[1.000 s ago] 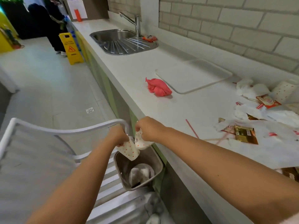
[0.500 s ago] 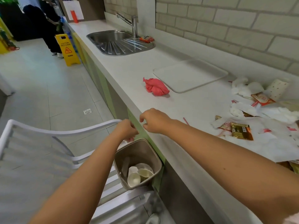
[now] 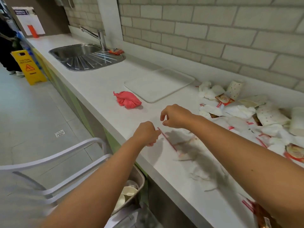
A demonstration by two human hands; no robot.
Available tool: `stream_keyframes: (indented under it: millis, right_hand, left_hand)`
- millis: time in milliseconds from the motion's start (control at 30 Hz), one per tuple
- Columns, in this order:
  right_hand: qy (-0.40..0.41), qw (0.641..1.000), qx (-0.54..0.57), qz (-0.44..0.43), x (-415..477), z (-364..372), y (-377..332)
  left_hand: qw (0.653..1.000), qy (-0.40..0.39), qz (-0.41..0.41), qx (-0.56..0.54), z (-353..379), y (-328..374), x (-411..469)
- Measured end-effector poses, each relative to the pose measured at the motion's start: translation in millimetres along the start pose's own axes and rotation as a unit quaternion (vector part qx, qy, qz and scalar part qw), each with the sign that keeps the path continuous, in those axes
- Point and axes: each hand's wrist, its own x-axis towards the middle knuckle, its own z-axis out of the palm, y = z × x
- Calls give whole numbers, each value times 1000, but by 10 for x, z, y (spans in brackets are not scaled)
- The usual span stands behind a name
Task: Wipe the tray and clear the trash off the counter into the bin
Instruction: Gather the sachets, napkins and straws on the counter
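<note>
My left hand [image 3: 147, 134] hovers low over the white counter [image 3: 102, 83], fingers curled together and touching the near end of a red straw [image 3: 167, 140] that lies flat. Whether it grips the straw I cannot tell. My right hand [image 3: 175, 116] is just beyond it, thumb and fingers apart, holding nothing. The white tray [image 3: 158, 86] sits bare by the wall, with a crumpled pink cloth [image 3: 129, 100] at its left. A heap of napkins, paper cups and sauce packets [image 3: 246, 112] covers the counter on the right. The grey bin [image 3: 141, 176] stands below the counter edge, with paper cups [image 3: 130, 191] inside.
A steel sink [image 3: 79, 53] with a tap is at the far end of the counter. A white slatted chair [image 3: 57, 153] stands left of the bin. On the floor beyond are a yellow caution sign [image 3: 28, 68] and a person in dark clothes [image 3: 6, 46].
Both hands dropped the dotted paper cups into the bin, then rose from over the bin onto the counter. They are now at the red straw.
</note>
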Motion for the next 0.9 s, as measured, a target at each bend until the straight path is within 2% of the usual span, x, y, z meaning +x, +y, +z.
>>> stream_keyframes:
  millis: [100, 200, 400, 700, 900]
  right_hand:
    - [-9, 999, -20, 30, -116, -21, 266]
    - [-54, 996, -46, 58, -275, 35, 490]
    - [-85, 995, -46, 27, -385, 317, 786]
    - [-9, 997, -74, -28, -411, 492, 903]
    - [-32, 991, -117, -48, -380, 565, 947]
  left_hand:
    - [999, -14, -1, 51, 187, 151, 72]
    - [995, 2, 1, 103, 307, 270, 109]
    - [992, 22, -3, 120, 446, 421, 243]
    - [988, 36, 21, 150, 546, 493, 327]
    - [986, 23, 31, 164, 582, 461, 373]
